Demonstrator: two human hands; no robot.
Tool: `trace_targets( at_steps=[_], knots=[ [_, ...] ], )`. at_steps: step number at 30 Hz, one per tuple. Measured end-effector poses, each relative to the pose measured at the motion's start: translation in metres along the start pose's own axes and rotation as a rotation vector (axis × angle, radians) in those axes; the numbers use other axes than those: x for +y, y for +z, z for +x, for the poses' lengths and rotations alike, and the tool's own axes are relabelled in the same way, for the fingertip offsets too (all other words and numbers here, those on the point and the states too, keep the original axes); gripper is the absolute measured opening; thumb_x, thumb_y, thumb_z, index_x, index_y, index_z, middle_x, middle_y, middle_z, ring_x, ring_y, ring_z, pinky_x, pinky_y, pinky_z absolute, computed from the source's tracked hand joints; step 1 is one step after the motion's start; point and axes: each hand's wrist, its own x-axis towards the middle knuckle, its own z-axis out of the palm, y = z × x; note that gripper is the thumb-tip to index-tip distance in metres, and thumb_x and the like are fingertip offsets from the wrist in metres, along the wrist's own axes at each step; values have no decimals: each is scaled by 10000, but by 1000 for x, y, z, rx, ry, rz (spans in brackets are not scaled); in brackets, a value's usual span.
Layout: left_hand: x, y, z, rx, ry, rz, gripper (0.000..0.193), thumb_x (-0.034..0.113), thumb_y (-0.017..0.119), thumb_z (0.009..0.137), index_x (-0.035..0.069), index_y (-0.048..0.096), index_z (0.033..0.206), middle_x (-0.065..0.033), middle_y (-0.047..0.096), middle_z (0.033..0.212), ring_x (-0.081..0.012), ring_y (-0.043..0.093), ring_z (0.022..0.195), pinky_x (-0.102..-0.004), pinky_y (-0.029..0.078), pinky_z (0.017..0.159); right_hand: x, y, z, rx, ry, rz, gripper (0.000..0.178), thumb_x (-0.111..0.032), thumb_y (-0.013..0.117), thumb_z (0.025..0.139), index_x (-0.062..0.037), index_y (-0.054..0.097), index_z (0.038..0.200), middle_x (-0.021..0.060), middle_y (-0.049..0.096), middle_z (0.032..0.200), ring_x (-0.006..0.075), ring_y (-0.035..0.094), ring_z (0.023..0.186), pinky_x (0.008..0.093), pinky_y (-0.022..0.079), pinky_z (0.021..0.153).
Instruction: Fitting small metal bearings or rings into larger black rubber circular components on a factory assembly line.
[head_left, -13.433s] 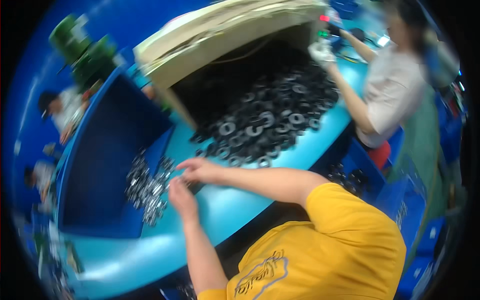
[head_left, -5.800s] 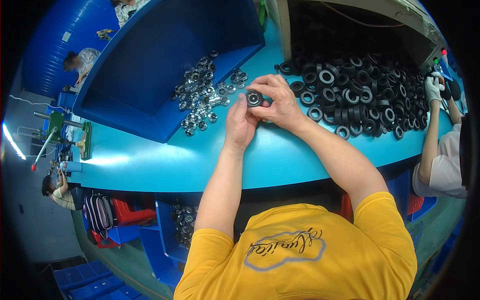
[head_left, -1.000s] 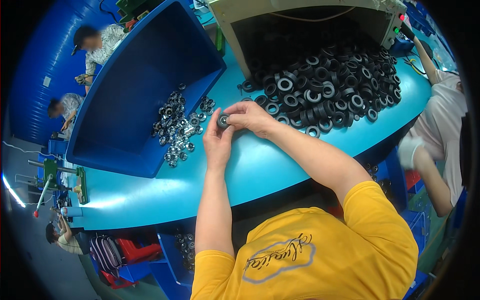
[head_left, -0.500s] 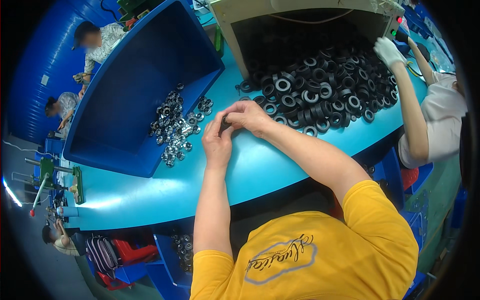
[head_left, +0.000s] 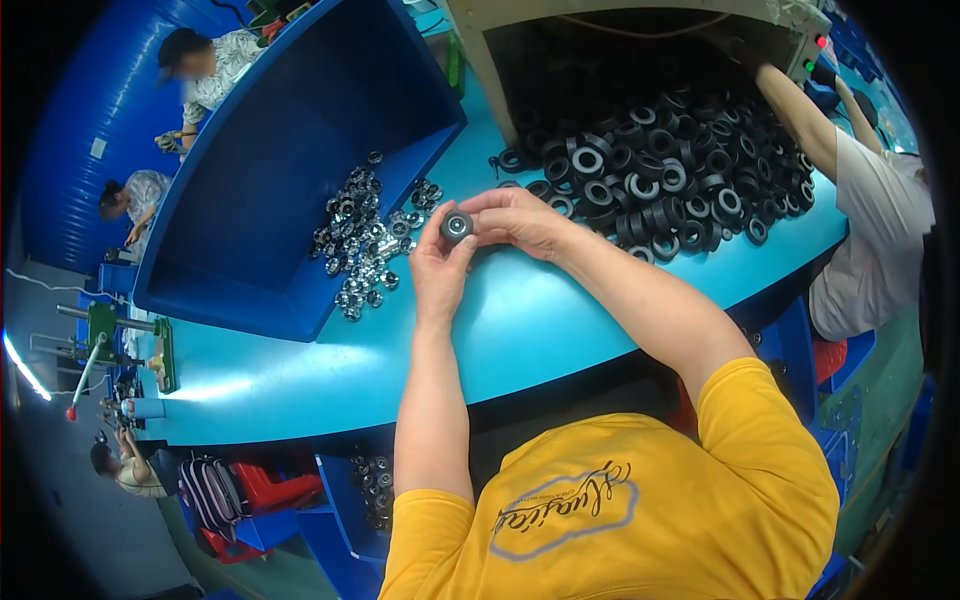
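Observation:
A small wheel (head_left: 457, 226), a black tyre around a shiny hub, is held up over the table with its hub face showing. My left hand (head_left: 437, 272) grips it between thumb and fingers. My right hand (head_left: 515, 222) is closed at the wheel's right side, its thumb and fingertips against the tyre. Left of my hands, chrome hubs (head_left: 362, 240) spill from a tipped blue bin (head_left: 240, 200) onto the table. Beyond my right hand lies a large heap of black ring tyres (head_left: 650, 180).
The turquoise table (head_left: 520, 340) curves across the view. A pale machine housing (head_left: 490, 75) stands behind the tyres. At right, a co-worker's arm (head_left: 800, 110) reaches into it. A green hand press (head_left: 105, 340) is at the far left. Below the table sits a blue bin (head_left: 345, 510) of wheels.
The wheel, mostly hidden between my fingers before, now shows its hub face. My right fingers have opened out somewhat around it. The co-worker's gloved hand has moved into the housing.

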Motion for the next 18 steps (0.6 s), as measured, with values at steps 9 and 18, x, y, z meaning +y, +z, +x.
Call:
trace_targets(
  at_steps=[9,18],
  knots=[
    [-3,-1,1,12,0,-6,558,16,739,902,68,572,1432,-6,712,1058,-76,645,883,-205,475,632,-1,2,2,29,10,-1,375,-97,719,890,22,659,1240,131,714,1133,201,712,1030,369,564,981],
    [-4,-1,-2,-7,10,-16,537,34,772,880,50,595,1387,-25,719,1089,-89,657,920,-214,509,670,-2,0,-1,20,4,-10,348,-88,716,880,28,681,1205,130,718,1123,201,713,1030,355,566,962]
  ],
)
